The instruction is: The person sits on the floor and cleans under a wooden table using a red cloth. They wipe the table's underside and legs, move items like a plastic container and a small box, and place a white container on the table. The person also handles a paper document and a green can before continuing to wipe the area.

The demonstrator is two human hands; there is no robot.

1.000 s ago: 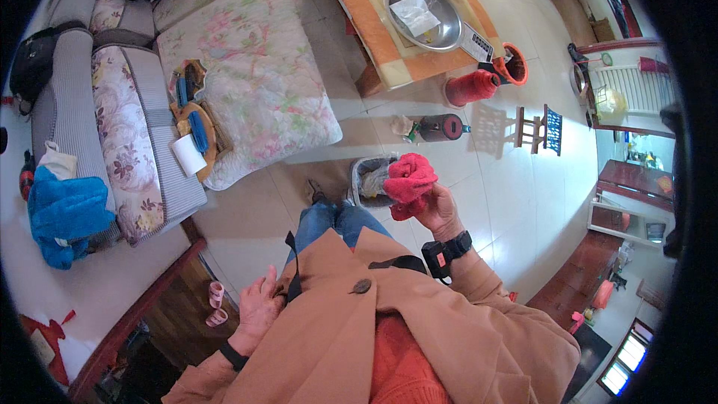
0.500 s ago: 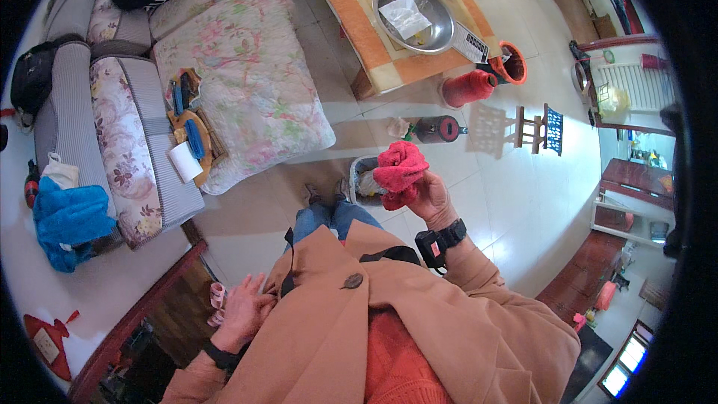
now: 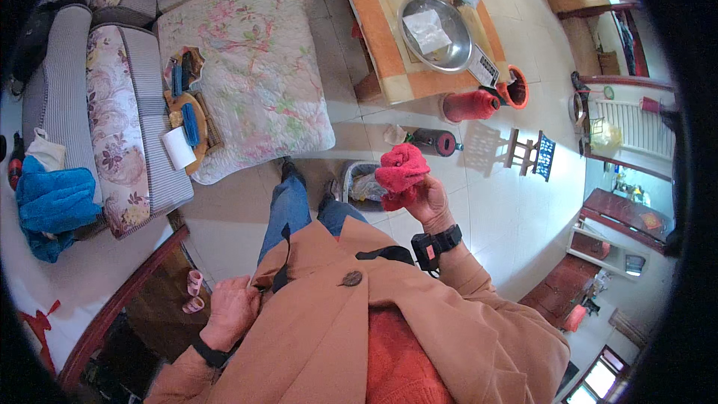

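A bunched red cloth [image 3: 402, 172] is gripped in my right hand [image 3: 428, 206], in front of my body and just above and beside a small trash bin [image 3: 348, 182] with a plastic liner. A watch and a black device [image 3: 428, 251] sit on that wrist. My left hand [image 3: 232, 313] is low at my left side, touching the edge of my brown coat [image 3: 321, 307]. Its fingertips are hidden against the coat, so whether they grip it cannot be made out. Pink looped pieces [image 3: 194, 292] show beyond that hand.
A floral-quilted sofa [image 3: 247, 82] stands at the left, with a blue towel [image 3: 56, 202] on its arm. Ahead right is a table [image 3: 374, 22] bearing a metal basin [image 3: 458, 45]. A red thermos [image 3: 471, 105], a dark cylinder [image 3: 434, 142], an orange bin [image 3: 514, 90] and a small stool [image 3: 527, 153] are on the floor.
The view has shifted, and my legs are in a stepping pose. My left hand has drawn in against the coat, its fingers less visible. The red cloth stays in my right hand.
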